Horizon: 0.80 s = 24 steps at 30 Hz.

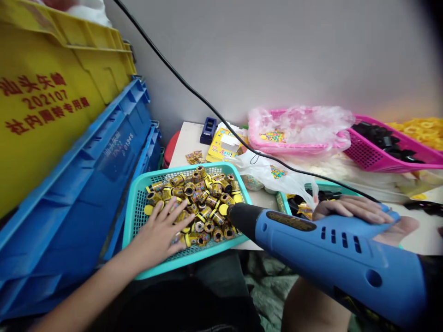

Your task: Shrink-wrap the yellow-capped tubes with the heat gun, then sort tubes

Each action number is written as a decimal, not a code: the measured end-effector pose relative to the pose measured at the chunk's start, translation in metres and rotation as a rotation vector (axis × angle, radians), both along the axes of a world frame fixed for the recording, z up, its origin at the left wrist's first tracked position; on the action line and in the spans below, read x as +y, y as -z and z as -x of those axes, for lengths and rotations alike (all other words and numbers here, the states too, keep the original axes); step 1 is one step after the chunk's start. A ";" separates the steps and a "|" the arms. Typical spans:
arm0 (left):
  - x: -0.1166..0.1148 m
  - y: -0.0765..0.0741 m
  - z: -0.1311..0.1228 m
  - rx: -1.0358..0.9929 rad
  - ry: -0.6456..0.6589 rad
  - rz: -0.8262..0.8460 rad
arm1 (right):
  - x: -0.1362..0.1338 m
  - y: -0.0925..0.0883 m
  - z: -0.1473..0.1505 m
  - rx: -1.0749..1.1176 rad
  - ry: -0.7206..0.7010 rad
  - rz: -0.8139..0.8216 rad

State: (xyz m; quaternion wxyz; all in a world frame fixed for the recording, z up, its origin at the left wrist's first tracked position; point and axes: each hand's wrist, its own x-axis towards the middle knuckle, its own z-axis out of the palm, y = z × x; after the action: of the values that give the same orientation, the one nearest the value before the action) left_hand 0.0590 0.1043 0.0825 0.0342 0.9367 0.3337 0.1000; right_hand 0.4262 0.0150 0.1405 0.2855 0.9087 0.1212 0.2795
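Note:
A teal plastic basket (152, 267) holds many small yellow-and-brown printed cylinders (204, 193) with yellow ends, heaped together. My left hand (162, 228) lies over the near left part of the heap, palm down with fingers spread, holding nothing. On the right, my right hand (353, 212) is wrapped around the handle part of a blue power tool (325, 244). The tool's tapered black nose points left, and its tip appears in front of the basket's right side near a yellow end. Its exact kind does not show, and the rear runs out of view.
Blue crates (79, 184) and a yellow crate (62, 92) stand at left. Behind lie a yellow printed box (221, 145), a pink basket (301, 146) with plastic bags and a magenta basket (374, 161) of black parts. A black cord (194, 91) crosses the view.

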 end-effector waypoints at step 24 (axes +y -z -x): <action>0.062 -0.037 0.009 -0.169 -0.109 0.260 | 0.022 -0.022 0.099 -1.733 0.263 1.534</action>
State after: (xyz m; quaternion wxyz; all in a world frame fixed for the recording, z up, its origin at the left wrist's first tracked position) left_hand 0.0497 0.1658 0.1195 0.1774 0.8933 0.3900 0.1360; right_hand 0.3277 0.0365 0.1624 0.7744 0.0076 -0.0723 0.6285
